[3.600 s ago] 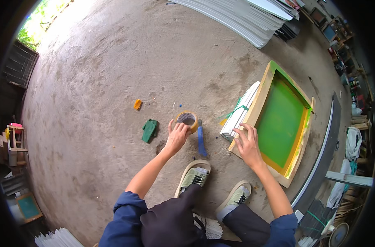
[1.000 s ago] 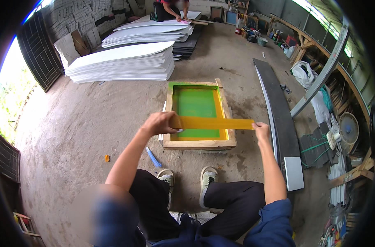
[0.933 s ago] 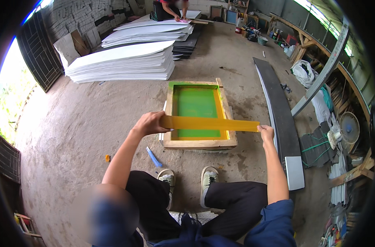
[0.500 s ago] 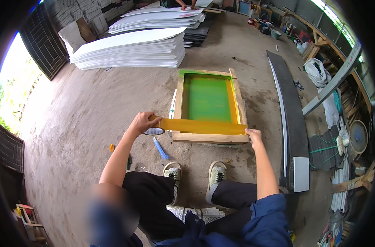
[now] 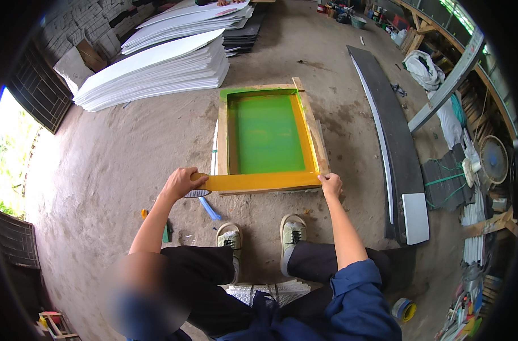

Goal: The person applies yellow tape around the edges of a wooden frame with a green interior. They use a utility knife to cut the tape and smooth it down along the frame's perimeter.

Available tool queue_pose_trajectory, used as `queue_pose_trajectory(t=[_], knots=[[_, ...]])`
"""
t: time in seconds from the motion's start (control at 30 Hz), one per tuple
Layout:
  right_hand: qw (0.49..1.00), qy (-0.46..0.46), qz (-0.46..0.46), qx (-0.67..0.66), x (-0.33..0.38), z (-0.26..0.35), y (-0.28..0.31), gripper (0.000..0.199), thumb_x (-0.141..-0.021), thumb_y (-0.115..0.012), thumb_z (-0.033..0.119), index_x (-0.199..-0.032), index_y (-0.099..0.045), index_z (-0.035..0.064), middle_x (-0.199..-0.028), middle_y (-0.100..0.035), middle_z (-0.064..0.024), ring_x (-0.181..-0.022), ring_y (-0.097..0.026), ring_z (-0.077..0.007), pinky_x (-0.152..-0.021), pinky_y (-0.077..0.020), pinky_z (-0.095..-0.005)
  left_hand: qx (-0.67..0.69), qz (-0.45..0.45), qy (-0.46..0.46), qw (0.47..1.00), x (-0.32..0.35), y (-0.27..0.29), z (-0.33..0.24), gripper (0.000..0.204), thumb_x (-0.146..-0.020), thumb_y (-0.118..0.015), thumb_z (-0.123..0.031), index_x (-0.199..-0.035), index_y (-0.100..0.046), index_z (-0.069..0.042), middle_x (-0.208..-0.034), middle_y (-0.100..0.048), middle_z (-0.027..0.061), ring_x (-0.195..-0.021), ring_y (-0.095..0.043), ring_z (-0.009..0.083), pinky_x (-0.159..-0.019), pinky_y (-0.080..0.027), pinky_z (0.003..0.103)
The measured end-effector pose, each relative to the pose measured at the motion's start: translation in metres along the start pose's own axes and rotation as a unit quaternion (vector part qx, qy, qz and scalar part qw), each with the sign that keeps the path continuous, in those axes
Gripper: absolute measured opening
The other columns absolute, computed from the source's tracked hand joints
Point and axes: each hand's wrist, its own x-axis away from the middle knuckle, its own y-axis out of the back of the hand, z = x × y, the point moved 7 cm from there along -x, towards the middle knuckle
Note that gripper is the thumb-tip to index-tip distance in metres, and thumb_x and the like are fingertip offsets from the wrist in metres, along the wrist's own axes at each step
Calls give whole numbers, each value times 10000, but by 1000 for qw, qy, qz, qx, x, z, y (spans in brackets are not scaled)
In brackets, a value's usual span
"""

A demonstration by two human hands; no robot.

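My left hand (image 5: pixel 182 184) is closed around a roll of wide yellow-brown tape (image 5: pixel 198 193). From the roll a strip of tape (image 5: pixel 261 182) runs taut to my right hand (image 5: pixel 331 185), whose fingers pinch its free end at the near right corner of a wooden screen frame (image 5: pixel 223 133). The strip lies along the frame's near side and hides most of that rail; whether it is stuck down along its full length I cannot tell. Green mesh (image 5: pixel 267 133) fills the frame, and yellow tape (image 5: pixel 306 133) lines its right inner edge.
A slim blue object (image 5: pixel 209 208) lies on the floor below the roll. Another tape roll (image 5: pixel 405 310) is at lower right. Tall stacks of white sheets (image 5: pixel 156 71) stand at far left. A long dark panel (image 5: pixel 378 131) lies to the right, near a fan (image 5: pixel 493 159).
Both hands have brought the stretched tape down onto the frame's near side, my right hand now at its corner. The view has shifted, and the second tape roll shows more fully.
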Motion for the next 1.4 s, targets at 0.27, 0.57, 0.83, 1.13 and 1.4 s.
queue_pose_trajectory(t=[0.27,0.57,0.83,1.13,1.4], knots=[[998,-1,-11,60,12,16,-3,243,-753,-702,294,-885,-670,93,-951,-661,-105,-982,-592,-304,-888,-381,-542,-1,8,8,1000,1,0,4,439,-808,-613,-444,-801,-624,-6,-686,-615,150,-638,-598,271,-619,-464,378],[994,-21,1,107,2,10,-2,299,-761,-693,322,-949,-659,92,-997,-653,-110,-1020,-583,-309,-929,-354,-582,29,-4,-12,1000,-4,-2,1,421,-813,-619,-409,-791,-616,11,-629,-586,112,-573,-558,203,-570,-441,353],[966,46,46,249,2,34,2,328,-801,-655,345,-981,-641,71,-1055,-636,-146,-1025,-593,-322,-951,-336,-595,188,4,-23,982,-25,11,25,487,-788,-605,-491,-704,-632,-12,-568,-524,41,-548,-485,115,-513,-387,320],[976,124,-89,154,51,46,12,458,-855,-575,314,-1176,-434,20,-1157,-542,-180,-1113,-499,-328,-946,-350,-489,186,-29,-34,981,-39,8,29,514,-782,-619,-484,-670,-629,17,-528,-511,76,-497,-492,137,-481,-387,321],[741,656,124,76,227,137,-137,576,-838,-570,190,-1323,-336,-16,-1360,-353,-203,-1272,-336,-352,-1062,-292,-422,169,-58,-57,982,-32,-1,33,503,-795,-629,-452,-601,-582,11,-472,-459,64,-447,-426,148,-465,-364,339]])
